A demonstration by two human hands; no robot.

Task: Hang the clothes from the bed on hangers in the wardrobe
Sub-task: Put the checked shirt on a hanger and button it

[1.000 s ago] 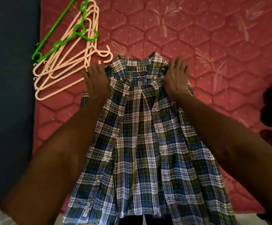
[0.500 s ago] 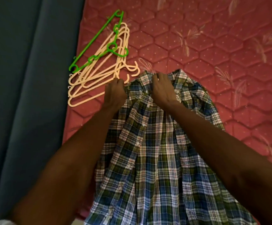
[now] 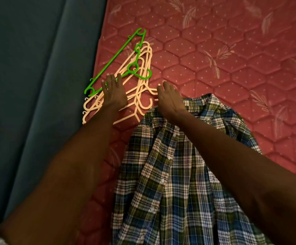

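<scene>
Both hands are stretched out over the far-left part of the bed, neither one holding anything yet. Going big to small: the mattress [image 3: 232, 71] is a pinkish-red quilted thing with a hexagon stitch and pale leaf prints, and it fills most of the view, with a dark blue-grey strip [image 3: 28, 85] running along its left edge, can't tell what that is. Next is the plaid shirt [image 3: 175, 183], green, blue and white checks, lying spread on the mattress near the person with its collar pointing far and the button strip showing down the middle. Just beyond it to the left sits the pile of hangers [image 3: 140, 96], a stack of peach plastic ones with their hooks pointing toward the shirt collar, and one bright green hanger [image 3: 115, 59] lying on top, slanted toward the far side. The left hand [image 3: 114, 93] lies flat on that pile with fingers straight and spread a bit, fingertips reaching the green one. The right hand [image 3: 170, 99] hovers at the shirt collar, fingers relaxed and loosely together, reaching toward the peach hooks.
</scene>
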